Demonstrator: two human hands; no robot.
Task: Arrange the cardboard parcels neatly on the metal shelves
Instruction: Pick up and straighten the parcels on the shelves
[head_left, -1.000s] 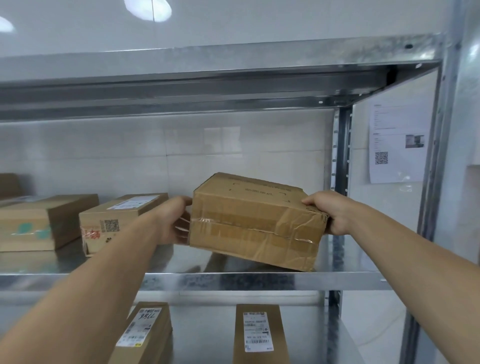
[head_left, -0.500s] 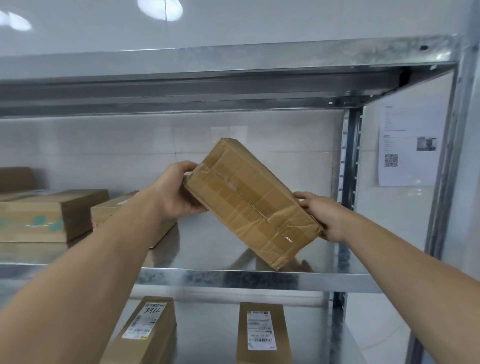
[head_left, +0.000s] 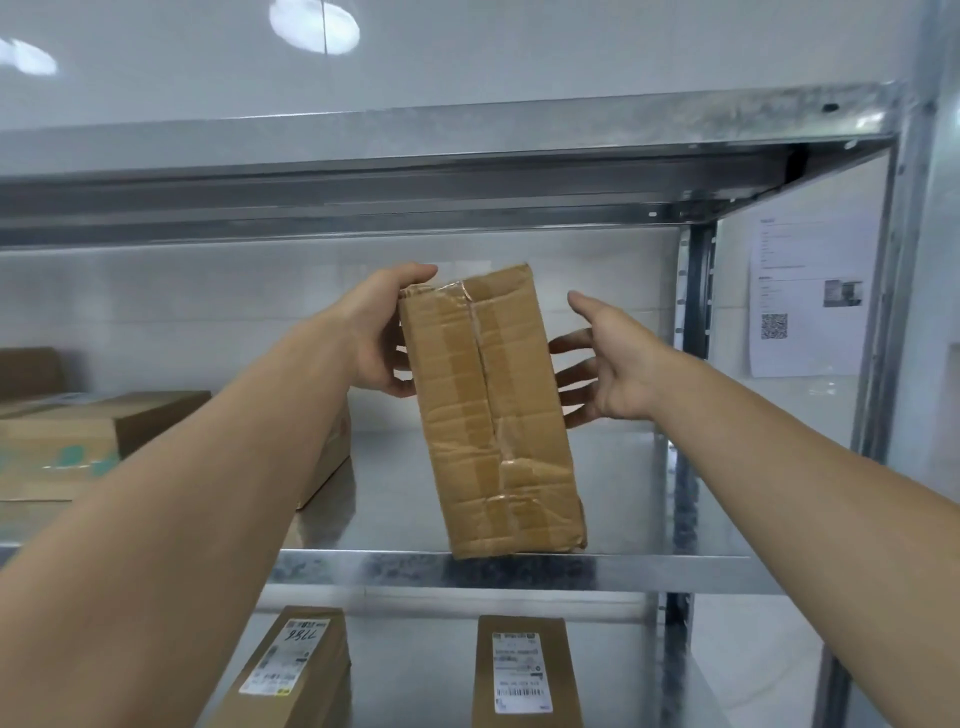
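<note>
Brown cardboard, creased and taped down its middle, forms the parcel (head_left: 493, 415) held between the hands. It is stood on end and tilted slightly, with its lower end at the front lip of the metal shelf (head_left: 649, 571). Whether that end rests on the lip or hangs just above it cannot be told.

The left hand (head_left: 379, 332) is closed on the upper left corner, with the thumb laid over the top edge. The right hand (head_left: 613, 358) is held flat, with fingers straight and spread at the right side of the parcel. Contact there is likely but is not confirmed.

Progress is judged as partial. To the left of the left hand, a teal-marked parcel (head_left: 78, 441) lies flat on the same shelf. A further parcel (head_left: 332, 452) is partly hidden behind the left forearm. Below the hands, two labelled parcels (head_left: 291, 670) (head_left: 524, 670) lie side by side on the lower shelf (head_left: 426, 675). The held parcel is not yet set down and released, and its final orientation remains to be settled.
</note>
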